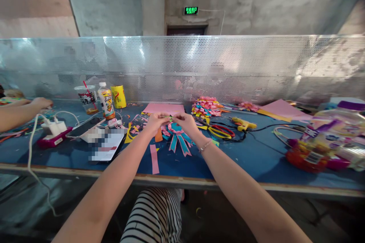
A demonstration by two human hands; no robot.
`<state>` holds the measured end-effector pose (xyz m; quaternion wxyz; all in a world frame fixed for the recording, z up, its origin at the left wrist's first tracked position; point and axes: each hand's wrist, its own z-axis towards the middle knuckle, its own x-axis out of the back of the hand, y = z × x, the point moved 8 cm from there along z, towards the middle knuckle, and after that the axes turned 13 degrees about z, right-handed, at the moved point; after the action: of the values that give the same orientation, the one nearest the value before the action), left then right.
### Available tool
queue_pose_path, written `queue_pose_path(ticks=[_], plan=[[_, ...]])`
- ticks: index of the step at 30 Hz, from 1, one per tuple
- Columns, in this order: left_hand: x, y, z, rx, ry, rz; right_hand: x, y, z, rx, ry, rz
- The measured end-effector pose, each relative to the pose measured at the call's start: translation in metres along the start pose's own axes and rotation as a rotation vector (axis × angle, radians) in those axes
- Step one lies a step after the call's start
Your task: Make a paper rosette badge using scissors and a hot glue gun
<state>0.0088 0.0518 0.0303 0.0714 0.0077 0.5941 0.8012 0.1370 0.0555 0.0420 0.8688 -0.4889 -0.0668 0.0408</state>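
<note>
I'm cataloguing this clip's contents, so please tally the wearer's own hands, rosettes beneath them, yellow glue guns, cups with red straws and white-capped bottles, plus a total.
Wearer's hands: 2 (left hand, right hand)
Blue-and-pink rosette: 1
Yellow glue gun: 1
Clear cup with red straw: 1
White-capped drink bottle: 1
Total: 6

On the table [251,163], before the mesh screen [178,51]: at left, power strip [54,140]; behind it and rightward, cup [86,98], then bottle [106,103]; in the middle, rosette [177,132]; to its right, glue gun [243,124].
</note>
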Motion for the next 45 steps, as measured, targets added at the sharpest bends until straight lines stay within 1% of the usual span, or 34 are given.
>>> queue_pose_path(ticks=[6,16,23,29,40,45], plan=[[0.0029,-0.0019,0.001,0.004,0.005,0.058,0.0029,0.0016,0.0002,-0.026,0.029,-0.067],[0.0012,-0.0079,0.0056,-0.019,-0.055,0.072,0.0033,0.0038,0.0001,-0.037,0.041,-0.052],[0.0,-0.0074,0.0046,0.004,-0.028,0.064,0.0026,0.002,0.0008,-0.005,0.04,-0.065],[0.0015,-0.0047,0.0028,-0.009,-0.002,0.072,0.0,0.001,-0.0001,-0.004,0.008,-0.062],[0.0018,-0.0039,0.0023,-0.024,0.002,0.096,-0.0055,0.0016,0.0014,-0.031,-0.061,-0.071],[0.0019,-0.0032,0.0018,-0.024,0.009,0.093,-0.0046,0.0017,0.001,-0.007,-0.059,-0.121]])
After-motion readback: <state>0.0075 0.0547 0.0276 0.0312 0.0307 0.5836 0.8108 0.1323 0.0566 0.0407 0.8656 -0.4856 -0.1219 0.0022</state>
